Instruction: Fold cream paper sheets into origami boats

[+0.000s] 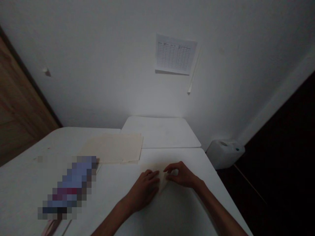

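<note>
A small cream sheet of thin paper (pixel 161 184) lies on the white table (pixel 172 216), with a fold or raised flap between my hands. My left hand (pixel 147 187) is on the left of the flap, its fingers bent and closed against the paper. From the right, my right hand (pixel 181 174) pinches the paper's edge between thumb and fingers. The fingertips of both hands are close together but apart. Dim light makes the sheet's outline hard to follow.
Left of my hands lie larger cream sheets (pixel 115 147). A pixelated blue object (pixel 73 180) is nearer me. Behind stands a second white tabletop (pixel 164 131) against the wall, where a printed table (pixel 175 54) hangs. A white plastic container (pixel 222 154) sits beyond the right edge.
</note>
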Available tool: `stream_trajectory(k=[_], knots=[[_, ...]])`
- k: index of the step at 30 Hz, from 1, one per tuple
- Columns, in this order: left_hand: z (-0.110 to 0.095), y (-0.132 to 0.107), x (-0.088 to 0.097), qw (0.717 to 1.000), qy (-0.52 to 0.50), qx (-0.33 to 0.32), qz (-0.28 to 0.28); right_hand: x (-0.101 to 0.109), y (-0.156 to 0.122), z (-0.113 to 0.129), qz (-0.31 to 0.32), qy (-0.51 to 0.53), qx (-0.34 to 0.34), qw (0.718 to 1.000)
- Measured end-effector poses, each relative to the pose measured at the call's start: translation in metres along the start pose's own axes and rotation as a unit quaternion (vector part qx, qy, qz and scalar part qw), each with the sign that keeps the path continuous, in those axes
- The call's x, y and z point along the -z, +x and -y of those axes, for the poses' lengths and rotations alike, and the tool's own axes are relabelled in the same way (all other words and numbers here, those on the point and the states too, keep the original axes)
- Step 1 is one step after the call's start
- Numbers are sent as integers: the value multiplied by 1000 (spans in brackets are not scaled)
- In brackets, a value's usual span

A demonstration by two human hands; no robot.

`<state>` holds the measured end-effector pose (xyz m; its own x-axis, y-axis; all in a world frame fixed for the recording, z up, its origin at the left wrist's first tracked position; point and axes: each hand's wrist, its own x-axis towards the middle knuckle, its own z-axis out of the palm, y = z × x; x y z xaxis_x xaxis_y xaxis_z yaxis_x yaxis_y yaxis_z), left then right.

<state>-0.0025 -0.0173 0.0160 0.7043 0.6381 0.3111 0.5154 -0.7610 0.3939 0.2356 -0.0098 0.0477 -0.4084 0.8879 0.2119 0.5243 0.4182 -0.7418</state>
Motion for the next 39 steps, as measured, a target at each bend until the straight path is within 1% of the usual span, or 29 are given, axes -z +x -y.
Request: stream_trajectory(k=[2, 6, 11, 14, 19, 25, 27, 30, 32, 39], knots=[[0, 0, 0, 1000, -3, -9, -10, -5, 4, -1, -10, 16, -7, 1000], [2, 0, -2, 999, -15, -3, -34, -16, 8, -6, -39, 47, -34, 998], [-2, 1, -1, 999, -27, -5, -36, -29, 10, -17, -68, 66, -42, 995], [-7, 1, 4, 999, -36, -1, -33, -33, 9, -20, -82, 48, -38, 995], [-11, -1, 8, 997, -66, 7, -31, -36, 7, -20, -78, 8, -28, 997], [-6, -2, 1, 997, -57, 38, -38, -38, 5, -20, -84, -6, -34, 996], [-4, -2, -1, 997, -49, 34, -42, -40, 5, -21, -88, -8, -32, 996], [-5, -2, -2, 999, -25, 18, -27, -42, 5, -21, -92, -8, -33, 995], [-6, -1, -1, 1000, -12, 11, -17, -43, 5, -20, -95, -8, -34, 995], [-11, -1, 5, 1000, 1, -2, -24, -45, 4, -19, -116, -24, -39, 992]])
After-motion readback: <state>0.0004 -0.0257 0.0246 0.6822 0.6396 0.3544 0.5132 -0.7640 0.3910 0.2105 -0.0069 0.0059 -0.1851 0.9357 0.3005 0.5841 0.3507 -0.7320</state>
